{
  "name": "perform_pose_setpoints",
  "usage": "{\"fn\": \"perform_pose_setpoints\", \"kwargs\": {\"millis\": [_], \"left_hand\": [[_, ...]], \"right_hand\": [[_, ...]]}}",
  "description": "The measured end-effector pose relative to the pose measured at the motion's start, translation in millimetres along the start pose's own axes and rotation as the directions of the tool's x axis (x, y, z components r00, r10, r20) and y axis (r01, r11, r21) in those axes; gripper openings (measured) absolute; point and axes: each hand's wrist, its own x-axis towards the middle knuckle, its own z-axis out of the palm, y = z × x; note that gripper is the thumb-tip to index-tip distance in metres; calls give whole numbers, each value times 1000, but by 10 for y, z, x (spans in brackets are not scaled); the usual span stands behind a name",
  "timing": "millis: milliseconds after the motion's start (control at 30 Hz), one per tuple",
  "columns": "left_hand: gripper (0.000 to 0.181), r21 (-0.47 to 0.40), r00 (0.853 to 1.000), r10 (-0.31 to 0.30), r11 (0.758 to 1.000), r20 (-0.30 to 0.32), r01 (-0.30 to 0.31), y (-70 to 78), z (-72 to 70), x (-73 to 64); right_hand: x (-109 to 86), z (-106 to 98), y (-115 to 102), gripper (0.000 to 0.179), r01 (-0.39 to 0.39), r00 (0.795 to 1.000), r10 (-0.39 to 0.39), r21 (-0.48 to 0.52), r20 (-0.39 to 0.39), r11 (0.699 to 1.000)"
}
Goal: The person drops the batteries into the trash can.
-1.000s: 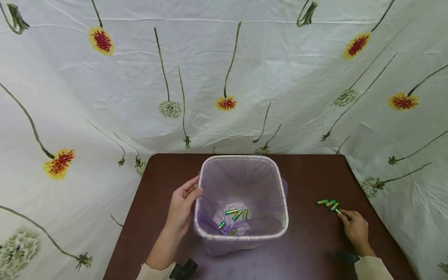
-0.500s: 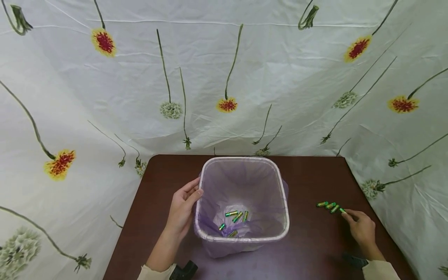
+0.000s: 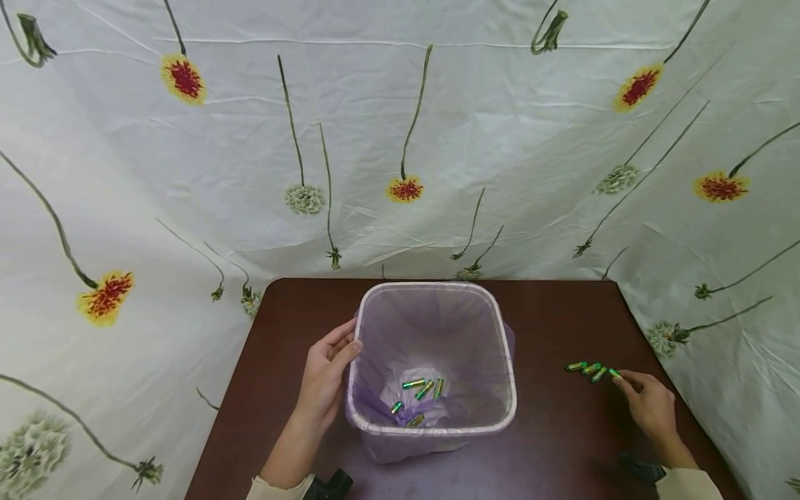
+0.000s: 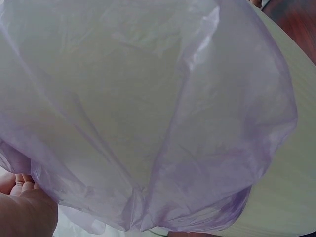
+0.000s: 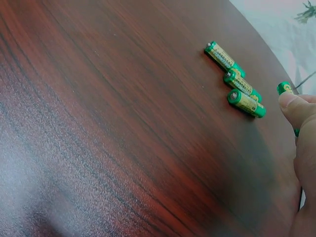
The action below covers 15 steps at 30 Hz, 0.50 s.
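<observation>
Our right hand (image 3: 653,406) pinches one green battery (image 3: 615,373) between thumb and fingers, well right of the bin (image 3: 431,431). Next to it, on the bin side, we see three batteries (image 5: 242,84) lying close together on the bench (image 3: 544,326). Our left hand (image 3: 321,375) grips the bin's left rim. Inside the bin, on the purple liner (image 3: 431,333), we count five batteries (image 3: 423,389). Flowered sheet (image 3: 350,153) hangs behind the bin.

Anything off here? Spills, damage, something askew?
No spill or damage visible. Only mildly untidy thing: the purple bag lining the bin bunches up around the loose batteries inside and sags, creased, outside instead of lying flat.
</observation>
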Motion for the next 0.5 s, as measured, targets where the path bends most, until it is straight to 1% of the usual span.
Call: {"fn": "perform_pose_setpoints", "kwargs": {"millis": [133, 233, 367, 500], "left_hand": [[45, 3, 1000, 4, 1000, 4, -4, 3, -4, 5], [45, 3, 1000, 2, 1000, 7, -3, 3, -6, 4], [45, -1, 1000, -4, 1000, 9, 4, -1, -11, -2], [46, 1, 1000, -2, 1000, 13, 2, -1, -13, -1]], "right_hand": [[20, -11, -30, 20, 50, 999, -50, 21, -4, 999], [25, -17, -56, 21, 72, 997, -72, 27, -4, 997], [36, -22, -93, 20, 87, 996, -87, 36, 0, 996], [64, -28, -132, 22, 89, 996, -90, 48, 22, 995]]}}
